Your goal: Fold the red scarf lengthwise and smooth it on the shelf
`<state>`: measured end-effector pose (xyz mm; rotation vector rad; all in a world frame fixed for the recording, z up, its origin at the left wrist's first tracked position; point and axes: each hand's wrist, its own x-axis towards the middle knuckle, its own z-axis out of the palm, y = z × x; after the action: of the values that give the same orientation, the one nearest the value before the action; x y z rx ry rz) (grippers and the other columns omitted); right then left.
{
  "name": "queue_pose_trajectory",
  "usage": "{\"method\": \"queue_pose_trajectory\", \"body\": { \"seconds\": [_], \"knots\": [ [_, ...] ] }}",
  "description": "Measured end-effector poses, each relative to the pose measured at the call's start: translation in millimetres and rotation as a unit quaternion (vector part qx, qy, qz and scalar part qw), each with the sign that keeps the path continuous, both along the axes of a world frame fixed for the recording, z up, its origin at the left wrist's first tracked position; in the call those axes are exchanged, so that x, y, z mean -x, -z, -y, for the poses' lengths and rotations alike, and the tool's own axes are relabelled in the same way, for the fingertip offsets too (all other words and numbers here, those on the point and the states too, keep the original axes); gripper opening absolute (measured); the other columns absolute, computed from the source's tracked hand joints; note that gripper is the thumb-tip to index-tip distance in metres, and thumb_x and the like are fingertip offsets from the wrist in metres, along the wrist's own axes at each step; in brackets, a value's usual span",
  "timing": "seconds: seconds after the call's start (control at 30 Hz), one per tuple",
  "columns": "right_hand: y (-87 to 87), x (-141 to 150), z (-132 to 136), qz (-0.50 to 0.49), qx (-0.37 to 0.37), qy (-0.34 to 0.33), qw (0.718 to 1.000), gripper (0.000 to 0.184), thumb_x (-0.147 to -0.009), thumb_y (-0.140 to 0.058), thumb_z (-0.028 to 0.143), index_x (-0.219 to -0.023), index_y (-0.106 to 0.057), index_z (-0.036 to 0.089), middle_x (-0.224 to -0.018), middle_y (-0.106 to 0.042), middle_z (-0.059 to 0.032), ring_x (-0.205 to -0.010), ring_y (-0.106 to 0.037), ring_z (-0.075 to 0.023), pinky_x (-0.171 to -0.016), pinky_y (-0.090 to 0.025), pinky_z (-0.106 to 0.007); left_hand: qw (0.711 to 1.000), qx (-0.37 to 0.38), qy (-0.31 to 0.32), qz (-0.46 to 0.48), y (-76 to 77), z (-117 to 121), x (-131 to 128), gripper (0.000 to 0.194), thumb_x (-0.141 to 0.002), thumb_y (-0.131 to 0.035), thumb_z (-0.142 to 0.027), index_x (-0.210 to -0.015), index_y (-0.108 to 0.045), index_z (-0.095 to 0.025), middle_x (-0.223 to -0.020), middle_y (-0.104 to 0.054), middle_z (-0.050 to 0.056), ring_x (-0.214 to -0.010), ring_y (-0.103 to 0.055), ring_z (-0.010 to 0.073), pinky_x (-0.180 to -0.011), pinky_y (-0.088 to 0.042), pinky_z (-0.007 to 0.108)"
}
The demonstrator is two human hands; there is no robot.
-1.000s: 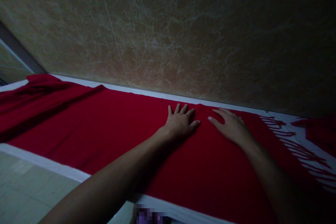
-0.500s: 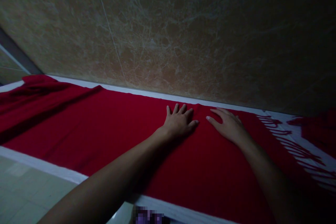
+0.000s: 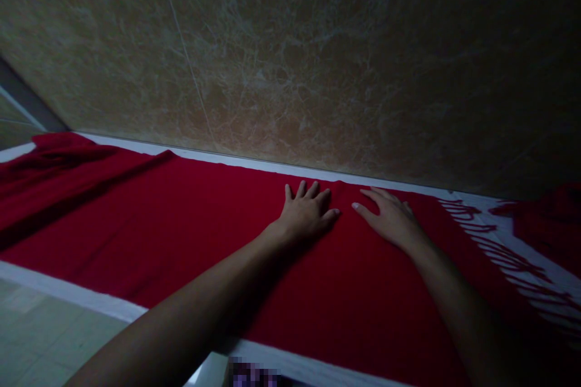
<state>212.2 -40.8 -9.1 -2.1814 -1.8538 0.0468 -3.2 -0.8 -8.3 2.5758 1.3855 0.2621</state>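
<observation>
A red fringed scarf (image 3: 190,217) lies spread lengthwise, its tasselled end at the right and a bunched, creased part at the far left. My left hand (image 3: 305,213) rests on the cloth near its back edge, fingers spread and nothing in them. Just to the right, my right hand (image 3: 391,217) lies on the same cloth, thumb apart from the fingers, also holding nothing. A small wrinkle shows at the back edge between the two hands.
Under the scarf is a white surface (image 3: 109,305), showing along its front and back edges. A brown marbled tile wall (image 3: 272,60) rises directly behind. More red cloth (image 3: 549,224) lies at the far right. Pale floor tiles (image 3: 54,332) show at lower left.
The view has shifted slightly, so everything sits a little further left. Both hands keep nearly the same place and pose on the scarf.
</observation>
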Motion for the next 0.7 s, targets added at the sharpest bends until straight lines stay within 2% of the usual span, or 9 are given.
{"method": "queue_pose_trajectory", "body": {
  "seconds": [0.27, 0.47, 0.53, 0.63, 0.7],
  "knots": [
    [1.5, -2, -2, 0.005, 0.034, 0.031, 0.999, 0.055, -0.104, -0.049, 0.054, -0.152, -0.056, 0.026, -0.165, -0.044, -0.0110, -0.154, -0.036, -0.0352, -0.122, -0.028, -0.071, 1.000, 0.009, -0.004, -0.007, -4.1, 2, 0, 0.070, -0.105, -0.038, -0.068, -0.162, -0.041, -0.028, -0.173, -0.027, 0.010, -0.160, -0.016, 0.0426, -0.123, -0.011, 0.077],
    [-3.1, -14, 0, 0.004, 0.041, 0.082, 0.996, 0.061, -0.105, -0.041, 0.057, -0.155, -0.052, 0.022, -0.166, -0.041, -0.0151, -0.154, -0.034, -0.0402, -0.117, -0.026, -0.080, 1.000, 0.012, -0.004, -0.007, -5.3, 3, -1, 0.072, -0.105, -0.037, -0.069, -0.163, -0.040, -0.026, -0.173, -0.027, 0.011, -0.160, -0.015, 0.0427, -0.123, -0.011, 0.077],
    [-5.3, -11, 0, 0.002, 0.037, 0.067, 0.997, 0.061, -0.107, -0.038, 0.055, -0.157, -0.049, 0.023, -0.169, -0.037, -0.0133, -0.156, -0.030, -0.0375, -0.119, -0.024, -0.078, 1.000, 0.009, -0.003, -0.005, -4.5, 3, -1, 0.072, -0.105, -0.037, -0.068, -0.162, -0.040, -0.026, -0.173, -0.027, 0.011, -0.160, -0.015, 0.0428, -0.123, -0.011, 0.077],
    [-5.0, 3, 1, 0.001, 0.040, 0.001, 0.999, 0.059, -0.108, -0.035, 0.052, -0.161, -0.044, 0.027, -0.173, -0.028, -0.0079, -0.160, -0.021, -0.0319, -0.124, -0.020, -0.071, 1.000, 0.003, 0.002, 0.000, -3.1, 3, -1, 0.070, -0.105, -0.038, -0.067, -0.162, -0.042, -0.026, -0.172, -0.028, 0.012, -0.160, -0.016, 0.0435, -0.122, -0.011, 0.078],
    [-2.8, 12, 0, 0.008, 0.060, -0.033, 0.998, 0.059, -0.108, -0.034, 0.052, -0.162, -0.042, 0.029, -0.174, -0.025, -0.0061, -0.161, -0.019, -0.0312, -0.125, -0.019, -0.071, 1.000, 0.005, 0.002, 0.002, -2.4, 2, 0, 0.070, -0.105, -0.038, -0.067, -0.161, -0.042, -0.026, -0.172, -0.028, 0.012, -0.160, -0.016, 0.0436, -0.123, -0.010, 0.077]
  ]
}}
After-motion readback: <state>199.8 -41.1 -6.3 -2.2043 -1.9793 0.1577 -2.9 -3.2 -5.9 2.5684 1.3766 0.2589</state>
